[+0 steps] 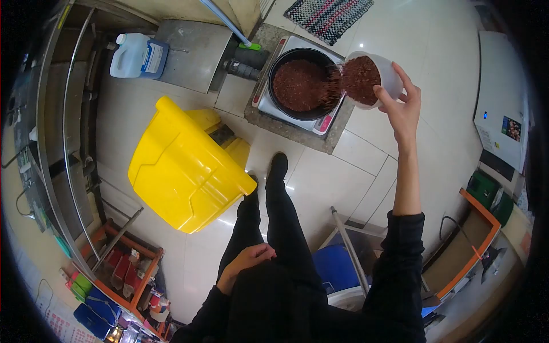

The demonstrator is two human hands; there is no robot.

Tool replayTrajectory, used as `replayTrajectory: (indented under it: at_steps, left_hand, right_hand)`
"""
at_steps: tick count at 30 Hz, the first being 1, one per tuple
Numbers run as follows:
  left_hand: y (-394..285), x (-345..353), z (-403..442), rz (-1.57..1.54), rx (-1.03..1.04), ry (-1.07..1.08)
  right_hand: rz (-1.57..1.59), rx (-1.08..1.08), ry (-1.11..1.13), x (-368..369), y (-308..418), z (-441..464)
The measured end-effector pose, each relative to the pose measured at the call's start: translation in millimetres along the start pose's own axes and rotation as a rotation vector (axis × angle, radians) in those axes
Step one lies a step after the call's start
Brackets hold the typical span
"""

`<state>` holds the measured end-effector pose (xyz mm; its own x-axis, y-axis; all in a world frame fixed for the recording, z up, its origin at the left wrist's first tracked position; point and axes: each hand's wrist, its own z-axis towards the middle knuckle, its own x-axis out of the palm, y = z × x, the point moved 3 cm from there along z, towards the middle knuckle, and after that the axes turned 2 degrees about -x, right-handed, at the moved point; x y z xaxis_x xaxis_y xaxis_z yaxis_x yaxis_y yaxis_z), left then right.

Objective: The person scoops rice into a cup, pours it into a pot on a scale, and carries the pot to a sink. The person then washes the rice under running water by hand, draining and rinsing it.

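My right hand (402,103) grips a white plastic tub (392,77) by its rim and side, tilted toward the left. Reddish-brown granules (361,73) pour from it into a round black pan (305,118), which holds a layer of the same granules (296,84). The pan rests on a flat silver device with red panels (326,124), possibly a scale. That device sits on a grey stone-like slab (286,132). My left hand (250,260) is close to my body, its fingers curled together around nothing visible.
A yellow wheeled bucket (189,171) stands left of my legs. Beyond it, a blue-and-white jug (137,56) is on a metal surface (191,48). A woven mat (329,17) lies past the slab. A blue container (334,267) and a metal pole (350,248) are at my right.
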<state>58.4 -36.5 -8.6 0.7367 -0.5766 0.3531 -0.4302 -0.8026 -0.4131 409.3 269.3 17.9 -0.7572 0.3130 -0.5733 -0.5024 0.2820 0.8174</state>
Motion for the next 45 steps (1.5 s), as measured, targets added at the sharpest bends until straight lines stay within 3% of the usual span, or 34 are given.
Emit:
replayTrajectory:
  at_steps: [2,5,8,12,25,29,32,36,45]
  left_hand:
    - [-8.2,0.3,-1.9,0.005,-0.02,-0.002]
    - [0.9,0.1,4.6,0.012,0.021,0.01]
    - [1.8,-0.5,0.7,0.023,-0.009,0.001]
    - [0.6,-0.5,2.1,0.009,0.03,0.004]
    - [-14.0,2.2,1.6,0.008,-0.048,0.009]
    - [-14.7,3.8,0.4,-0.004,-0.064,0.01]
    - [-23.7,4.9,0.4,-0.005,-0.065,0.003]
    - [-36.8,6.5,-4.8,0.03,-0.166,-0.036]
    - [-11.8,4.6,4.9,0.003,-0.038,0.025]
  right_hand:
    - [0.028,0.058,0.058,2.1,0.3,1.5]
    - [-0.145,-0.153,-0.024,9.7,6.1,0.7]
    - [0.137,0.099,0.041,12.8,7.6,-0.6]
    - [-0.131,-0.097,-0.016,12.8,-1.2,4.5]
    - [-0.153,-0.133,-0.041,12.5,-1.9,10.1]
    - [-0.017,0.016,-0.039,4.7,1.7,8.1]
    - [-0.203,-0.139,-0.048,-3.3,-3.6,11.4]
    - [-0.165,-0.139,-0.078,-3.0,-2.6,9.1]
    - [-0.123,-0.132,-0.034,11.3,4.0,4.8]
